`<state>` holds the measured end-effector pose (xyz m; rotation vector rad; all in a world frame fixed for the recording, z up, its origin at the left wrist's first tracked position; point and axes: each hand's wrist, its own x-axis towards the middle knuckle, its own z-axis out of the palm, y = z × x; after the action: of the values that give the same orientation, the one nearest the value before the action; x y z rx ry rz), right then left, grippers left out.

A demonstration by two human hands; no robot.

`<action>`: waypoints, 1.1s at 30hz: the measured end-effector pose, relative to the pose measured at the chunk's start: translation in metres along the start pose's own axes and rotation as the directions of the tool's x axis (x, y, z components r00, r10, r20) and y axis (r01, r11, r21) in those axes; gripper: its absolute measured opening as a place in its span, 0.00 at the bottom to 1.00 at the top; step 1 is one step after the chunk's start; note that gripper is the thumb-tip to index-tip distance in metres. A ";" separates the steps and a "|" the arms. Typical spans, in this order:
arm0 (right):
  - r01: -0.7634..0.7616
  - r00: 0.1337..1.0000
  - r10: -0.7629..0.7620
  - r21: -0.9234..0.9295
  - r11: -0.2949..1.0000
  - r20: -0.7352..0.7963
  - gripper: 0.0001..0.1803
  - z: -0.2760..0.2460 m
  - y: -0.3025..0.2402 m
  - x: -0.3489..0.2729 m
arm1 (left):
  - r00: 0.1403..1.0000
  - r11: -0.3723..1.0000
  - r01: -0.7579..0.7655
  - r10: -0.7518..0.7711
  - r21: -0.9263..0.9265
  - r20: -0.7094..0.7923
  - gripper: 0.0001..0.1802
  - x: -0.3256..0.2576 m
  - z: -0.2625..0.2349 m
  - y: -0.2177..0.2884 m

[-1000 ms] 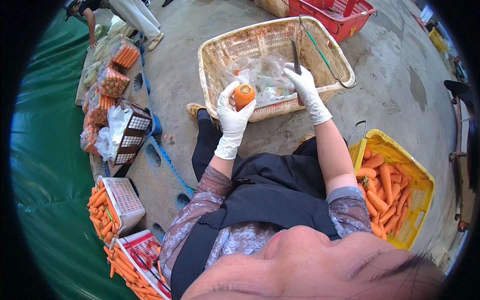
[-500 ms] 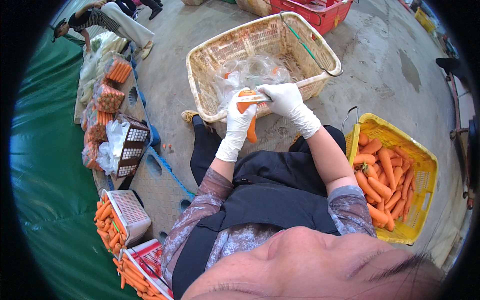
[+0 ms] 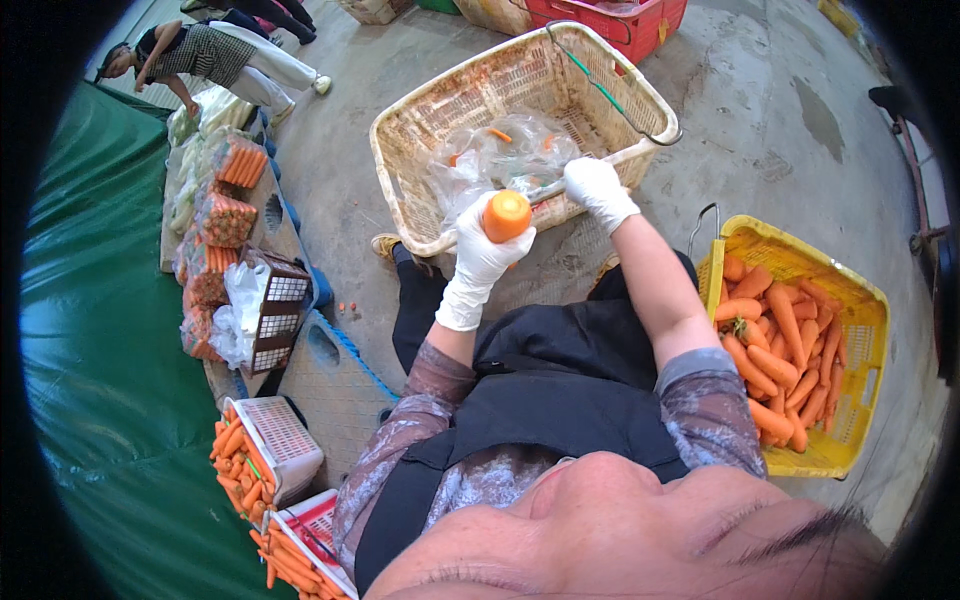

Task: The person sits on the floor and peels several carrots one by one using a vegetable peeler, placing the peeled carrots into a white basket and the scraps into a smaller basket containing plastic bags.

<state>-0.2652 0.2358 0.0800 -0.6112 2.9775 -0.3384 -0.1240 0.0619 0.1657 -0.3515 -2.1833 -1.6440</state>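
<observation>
In my white-gloved left hand (image 3: 478, 265) is a carrot (image 3: 507, 215), gripped with its flat, freshly cut end turned up. My right hand (image 3: 598, 190), gloved too, is closed round a knife whose blade (image 3: 546, 194) points left, just beyond the carrot. Most of the handle is hidden in the fist. Both hands are over the near edge of a dirty cream plastic crate (image 3: 440, 105). Crumpled clear plastic bags (image 3: 480, 160) and a small orange carrot piece (image 3: 500, 134) lie inside it.
A yellow crate of carrots (image 3: 868, 370) stands at my right. White crates of carrots (image 3: 285, 440) are at lower left, bagged carrots (image 3: 226, 220) on a pallet beyond. Another person (image 3: 215, 50) bends at far left. A red crate (image 3: 650, 30) stands behind the cream one.
The knife has come off the carrot as my right hand moved right. The carrot's top now shows a flat cut face, and an orange piece has appeared on the bags.
</observation>
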 end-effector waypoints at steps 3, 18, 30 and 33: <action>-0.091 0.996 0.091 0.431 0.898 0.022 0.15 -0.044 -0.018 -0.009 | 0.949 0.725 0.273 -0.312 -0.632 0.052 0.14 0.007 -0.003 0.004; -0.156 0.717 0.688 0.988 0.002 0.112 0.39 -0.132 0.055 -0.473 | 0.740 0.594 0.668 -0.467 -0.447 0.484 0.26 0.000 0.092 0.029; -0.239 -0.445 0.734 0.722 -0.650 0.513 0.30 0.055 -0.040 -0.766 | 0.626 0.570 0.771 -0.597 -0.284 0.501 0.29 0.010 0.080 -0.046; -0.067 -0.725 0.677 0.964 -0.256 0.129 0.17 0.085 0.005 -0.804 | 0.602 0.570 0.780 -0.572 -0.258 0.557 0.29 0.011 0.082 -0.048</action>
<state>0.4804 0.5427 0.0256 3.2072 1.6533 -1.6083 -0.1662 0.1265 0.1097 0.1020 -2.3336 -2.8276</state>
